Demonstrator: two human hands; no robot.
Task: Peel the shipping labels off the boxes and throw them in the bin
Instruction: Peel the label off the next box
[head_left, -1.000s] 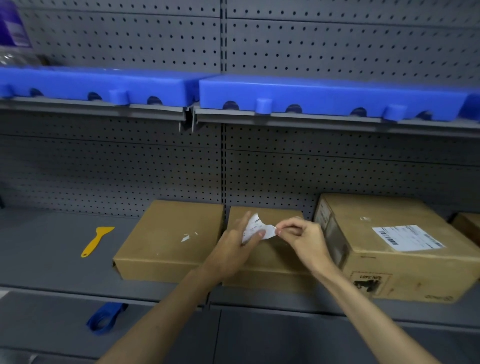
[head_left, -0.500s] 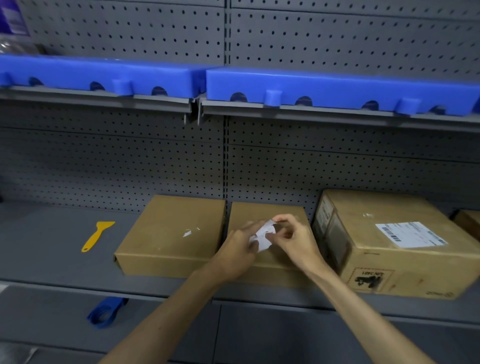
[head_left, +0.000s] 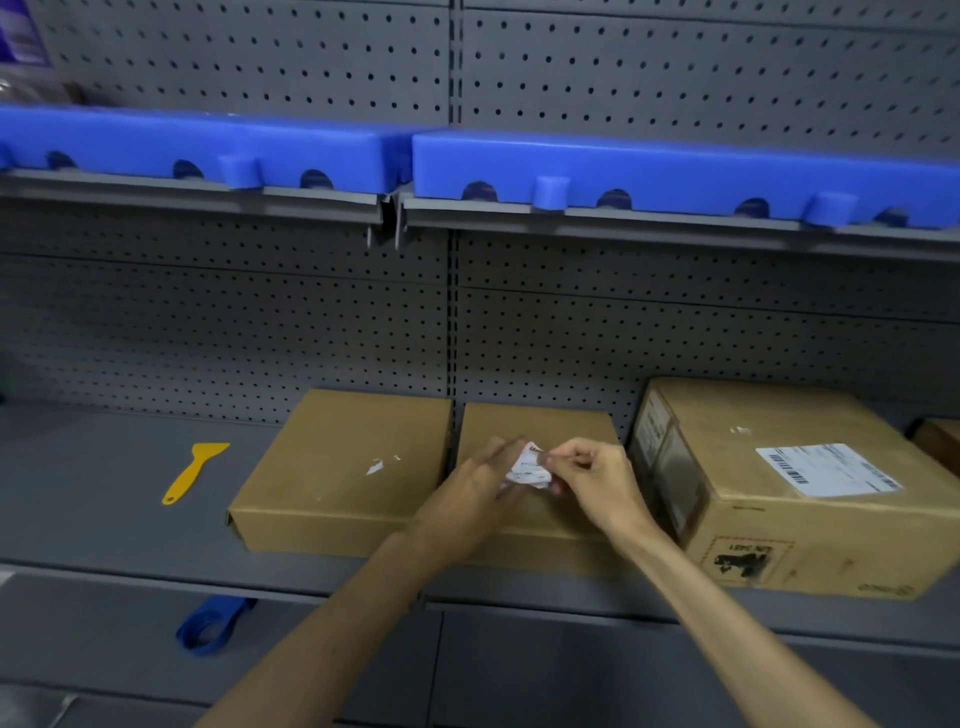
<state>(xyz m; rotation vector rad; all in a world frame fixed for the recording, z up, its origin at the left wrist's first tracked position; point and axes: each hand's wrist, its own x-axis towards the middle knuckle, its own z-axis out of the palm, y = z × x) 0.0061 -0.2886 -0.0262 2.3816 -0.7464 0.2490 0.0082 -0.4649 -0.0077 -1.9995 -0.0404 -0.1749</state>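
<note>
A crumpled white peeled label (head_left: 530, 470) is pinched between my left hand (head_left: 480, 493) and my right hand (head_left: 597, 480), just above the middle cardboard box (head_left: 540, 426). The left box (head_left: 343, 467) carries only small white scraps of label. The larger right box (head_left: 779, 483) bears a whole white shipping label (head_left: 826, 467) with a barcode on its top. No bin is in view.
A yellow plastic scraper (head_left: 192, 470) lies on the grey shelf (head_left: 93, 493) left of the boxes. A blue tape roll (head_left: 210, 623) sits on the shelf below. Blue trays (head_left: 675, 166) line the upper shelf. Another box edge (head_left: 940, 441) shows at far right.
The label was held stretched flat between both hands a second ago. Now it is folded and crumpled into a small wad between my fingers. The view has tilted up slightly.
</note>
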